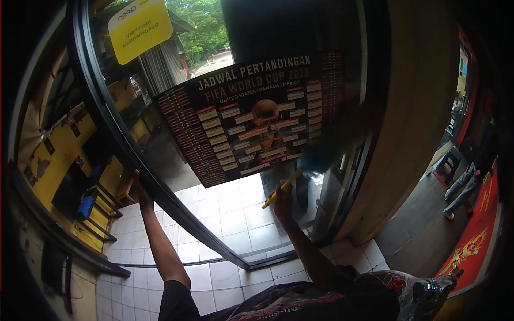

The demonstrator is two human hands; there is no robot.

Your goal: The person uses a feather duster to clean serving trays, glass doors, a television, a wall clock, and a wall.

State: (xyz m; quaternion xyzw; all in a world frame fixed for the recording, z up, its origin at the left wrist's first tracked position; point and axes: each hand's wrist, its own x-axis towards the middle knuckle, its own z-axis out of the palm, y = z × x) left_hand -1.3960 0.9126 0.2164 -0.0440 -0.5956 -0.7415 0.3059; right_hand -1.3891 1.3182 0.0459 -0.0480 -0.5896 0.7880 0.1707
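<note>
Right hand (284,199), just off centre toward 5 o'clock: fingers closed around the yellow handle of a feather duster (312,162). Handle tilted, butt end poking out of the grip toward 8 o'clock, head toward 2. Head blue where it shows best, otherwise dark and motion-blurred; it overlaps the lower right part of a World Cup schedule poster (266,120). Cannot tell whether it touches the glass.

Left hand (142,192), between 8 and 9 o'clock: raised, fingers pointing toward 12, against the dark frame of a glass door (243,219). Cannot tell whether the fingers curl around the frame or lie flat.

Edges: the frame's near side slants from 11 o'clock down to a corner at 6; the far upright stands toward 3. A tan pillar (415,107) rises just beside that upright, between 2 and 3, so room is tight there. Yellow sticker (140,31) on the glass between 10 and 11, well apart from the duster.

Open room: white-tiled floor (128,289) at 7 o'clock, outside the frame; glass below the poster is bare, toward 6. Another person's jeans-clad legs (461,184) at 3, beyond the pillar.
</note>
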